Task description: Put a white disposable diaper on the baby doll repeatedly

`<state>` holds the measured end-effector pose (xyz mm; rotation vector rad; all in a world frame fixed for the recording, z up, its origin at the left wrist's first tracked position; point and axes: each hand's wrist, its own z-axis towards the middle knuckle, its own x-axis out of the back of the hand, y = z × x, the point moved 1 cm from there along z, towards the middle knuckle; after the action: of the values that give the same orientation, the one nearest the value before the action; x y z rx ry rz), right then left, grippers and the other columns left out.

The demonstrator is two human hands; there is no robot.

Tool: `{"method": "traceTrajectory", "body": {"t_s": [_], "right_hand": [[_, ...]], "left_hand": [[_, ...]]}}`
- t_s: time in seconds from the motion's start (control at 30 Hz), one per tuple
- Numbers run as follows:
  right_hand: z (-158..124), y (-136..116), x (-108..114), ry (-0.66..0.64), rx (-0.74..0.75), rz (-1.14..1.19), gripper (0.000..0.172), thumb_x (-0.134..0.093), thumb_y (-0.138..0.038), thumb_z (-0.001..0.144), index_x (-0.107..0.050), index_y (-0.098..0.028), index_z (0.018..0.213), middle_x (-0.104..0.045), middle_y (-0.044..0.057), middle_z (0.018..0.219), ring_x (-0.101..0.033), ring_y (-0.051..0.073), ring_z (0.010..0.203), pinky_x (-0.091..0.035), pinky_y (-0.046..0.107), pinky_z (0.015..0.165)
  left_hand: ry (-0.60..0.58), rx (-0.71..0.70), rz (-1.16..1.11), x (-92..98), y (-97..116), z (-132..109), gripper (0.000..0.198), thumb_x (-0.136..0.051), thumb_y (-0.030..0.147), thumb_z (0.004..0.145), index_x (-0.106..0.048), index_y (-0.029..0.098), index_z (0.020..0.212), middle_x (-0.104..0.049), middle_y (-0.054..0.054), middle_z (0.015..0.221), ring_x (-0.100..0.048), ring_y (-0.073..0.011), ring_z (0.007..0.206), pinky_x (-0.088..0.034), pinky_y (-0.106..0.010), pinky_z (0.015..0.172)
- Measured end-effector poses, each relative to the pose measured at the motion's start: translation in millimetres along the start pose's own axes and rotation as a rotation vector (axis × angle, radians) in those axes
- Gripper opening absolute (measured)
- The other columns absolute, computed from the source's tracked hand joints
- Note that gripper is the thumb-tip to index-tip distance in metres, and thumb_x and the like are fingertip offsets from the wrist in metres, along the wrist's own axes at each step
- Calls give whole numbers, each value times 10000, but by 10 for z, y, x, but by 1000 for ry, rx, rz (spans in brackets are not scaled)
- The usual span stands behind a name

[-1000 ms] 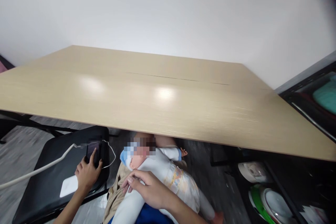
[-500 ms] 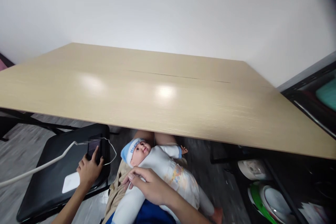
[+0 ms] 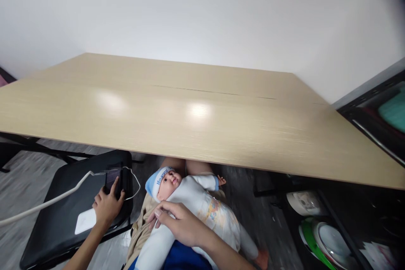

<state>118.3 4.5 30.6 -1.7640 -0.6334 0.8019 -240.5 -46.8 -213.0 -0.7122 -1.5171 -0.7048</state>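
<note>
A baby doll [image 3: 202, 211] in a white suit and a blue and white cap lies across my lap, below the near edge of a long wooden table [image 3: 196, 114]. My right hand [image 3: 180, 224] rests on the doll's chest and arm, fingers curled over it. My left hand [image 3: 106, 206] lies on a dark phone [image 3: 112, 179] on a black chair seat [image 3: 63, 215] to my left, fingers spread over the phone's lower end. A white cable [image 3: 47, 204] runs to the phone.
A small white pad [image 3: 85, 222] lies on the chair seat by my left wrist. At the lower right stands a black rack [image 3: 363, 219] with white and green appliances [image 3: 319, 240]. A white wall rises behind the table. The floor is grey.
The view rose slightly and then steadied. Both hands stay where they were, on the phone and on the doll.
</note>
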Motion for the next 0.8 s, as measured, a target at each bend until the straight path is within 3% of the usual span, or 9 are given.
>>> {"method": "traceTrajectory", "body": {"t_s": [0.23,0.33,0.43,0.5,0.6,0.7,0.8], "right_hand": [[8,25,5,10,-13,-22,589,-583,-720,1068,-832,-192,1138,-793,68,1022,-717,226,1000,-545,346,955],[-27,-43,4,18,-17,-30,541,-583,-675,1083,-834,-199,1138,-791,67,1024,-714,226,989,-546,350,958],[-178,-222,57,62,3,-64,503,-532,-634,1118,-823,-227,1171,-791,61,1074,-716,241,1066,-540,360,1020],[-370,-360,159,150,18,-118,496,-499,-629,1130,-811,-245,1168,-789,59,1118,-717,255,1111,-535,370,1053],[-769,-492,431,373,9,-243,510,-519,-679,1094,-797,-253,1120,-790,84,1116,-722,298,1102,-550,406,1027],[-1183,-467,778,579,-70,-368,532,-534,-725,1052,-787,-268,1154,-790,108,1154,-723,331,1128,-554,441,1038],[-1455,-288,1062,671,-170,-477,565,-587,-746,992,-785,-273,1231,-764,127,1319,-698,352,1250,-540,469,1122]], "left_hand": [[0,-2,-24,31,20,-37,708,-367,613,1110,-292,350,1764,-428,-266,1585,-534,-512,1394,-497,-625,1055],[22,12,-134,57,29,-96,804,-382,652,1091,-224,266,1778,-414,-270,1625,-512,-520,1429,-478,-651,1097],[105,-3,-280,149,47,-187,839,-404,645,1062,-280,148,1727,-404,-271,1661,-442,-501,1512,-417,-663,1194],[146,-77,-396,284,92,-286,804,-435,643,1032,-394,112,1635,-482,-254,1607,-452,-462,1516,-386,-636,1246],[37,-199,-695,637,259,-536,603,-500,628,1019,-579,174,1409,-651,-176,1400,-627,-371,1304,-511,-524,1146],[-124,-315,-944,1189,583,-885,397,-547,556,1066,-655,220,1245,-711,-123,1263,-679,-307,1179,-567,-427,1042],[-237,-660,-1013,1849,1068,-1214,266,-496,404,1130,-685,221,1170,-727,-127,1178,-681,-276,1150,-578,-369,981]]}}
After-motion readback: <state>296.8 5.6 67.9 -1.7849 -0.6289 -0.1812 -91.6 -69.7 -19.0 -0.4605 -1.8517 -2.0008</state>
